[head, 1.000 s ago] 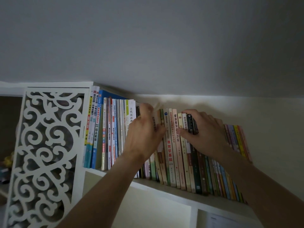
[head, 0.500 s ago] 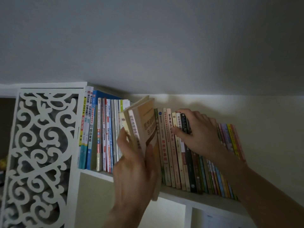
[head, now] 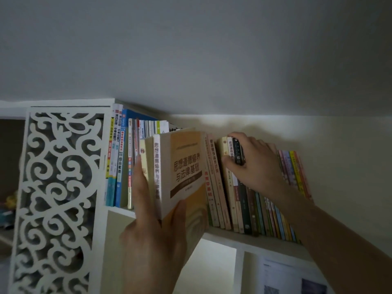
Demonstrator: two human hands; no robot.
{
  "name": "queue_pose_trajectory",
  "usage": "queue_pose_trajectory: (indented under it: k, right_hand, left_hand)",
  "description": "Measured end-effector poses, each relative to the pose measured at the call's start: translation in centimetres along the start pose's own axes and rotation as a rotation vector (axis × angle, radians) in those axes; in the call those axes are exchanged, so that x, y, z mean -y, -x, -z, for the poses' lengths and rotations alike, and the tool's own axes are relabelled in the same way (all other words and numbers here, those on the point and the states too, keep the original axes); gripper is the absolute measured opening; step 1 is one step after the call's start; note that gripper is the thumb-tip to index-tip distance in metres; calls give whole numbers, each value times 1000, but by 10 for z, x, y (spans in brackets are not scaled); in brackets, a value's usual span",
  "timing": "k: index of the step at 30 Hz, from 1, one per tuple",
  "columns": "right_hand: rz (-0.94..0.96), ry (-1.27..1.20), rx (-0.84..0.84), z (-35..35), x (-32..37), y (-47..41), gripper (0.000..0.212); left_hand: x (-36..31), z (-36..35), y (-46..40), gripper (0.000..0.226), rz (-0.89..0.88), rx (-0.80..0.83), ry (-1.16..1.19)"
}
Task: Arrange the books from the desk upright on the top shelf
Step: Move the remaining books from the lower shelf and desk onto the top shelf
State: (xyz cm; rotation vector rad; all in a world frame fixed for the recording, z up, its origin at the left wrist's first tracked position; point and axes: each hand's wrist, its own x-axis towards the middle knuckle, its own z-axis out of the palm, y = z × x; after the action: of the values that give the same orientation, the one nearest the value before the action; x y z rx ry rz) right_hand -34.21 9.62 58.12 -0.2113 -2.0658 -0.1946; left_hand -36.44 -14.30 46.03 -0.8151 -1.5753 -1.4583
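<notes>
- Left hand (head: 152, 236): grips two paperback books together, thumb across the front cover of the nearer one, fingers up along the far side of the pair.
- Orange book (head: 186, 172): the nearer of the two. Cover pale cream at the top shading to orange below, large brown Chinese title characters, a dark brown band beneath them, white spine with brown lettering. It stands upright, tilted slightly, out in front of the row, its lower corner overhanging the front edge of the top shelf (head: 250, 240).
- Cream book (head: 145, 160): held against the orange book's spine side; only its pale spine shows.
- Right hand (head: 256, 164): fingers curled over the top of a dark-spined book (head: 238, 153) in the right-hand row of books (head: 273, 217), thumb against the neighbouring spines.
- Left-hand row of books (head: 118, 166): upright at the shelf's left end, beside the white fretwork panel (head: 57, 187).
- Both rows stand on the top shelf; the held pair sits between them.
</notes>
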Motion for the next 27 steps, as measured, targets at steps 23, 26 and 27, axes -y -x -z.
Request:
queue_pose_trajectory:
  k: [23, 26, 27]
  right_hand:
    - [87, 311, 113, 28, -27, 14, 46]
    - [100, 318, 133, 28, -27, 14, 48]
    - [107, 325, 139, 29, -27, 15, 51]
  left_hand:
    - [-32, 8, -97, 97, 43, 699, -106]
    - [-40, -7, -119, 88, 53, 670, -149]
    - [-42, -13, -124, 84, 75, 666, -122]
